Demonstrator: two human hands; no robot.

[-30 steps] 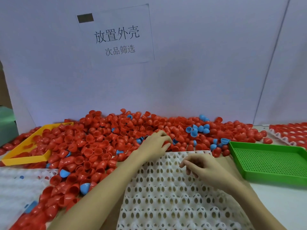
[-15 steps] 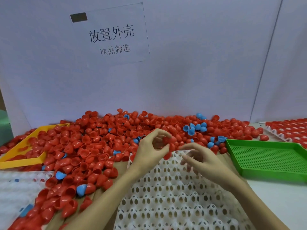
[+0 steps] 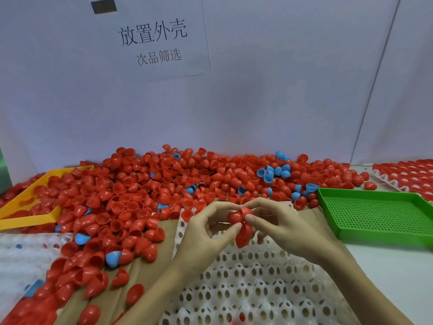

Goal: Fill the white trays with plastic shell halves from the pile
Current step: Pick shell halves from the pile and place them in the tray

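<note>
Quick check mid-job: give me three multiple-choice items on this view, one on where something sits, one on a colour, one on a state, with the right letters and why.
1. Where is the green perforated plastic tray?
A. right of the hands
B. left of the hands
C. on the pile

2. What colour are the plastic shell halves held between the hands?
A. blue
B. red
C. yellow

3. What state is the white moulded tray under the hands in?
A. full
B. half filled
C. its visible pockets empty

Answers:
1 A, it lies beyond the right hand.
2 B, both hands, including the left hand, pinch red shells.
3 C, open holes show.
</note>
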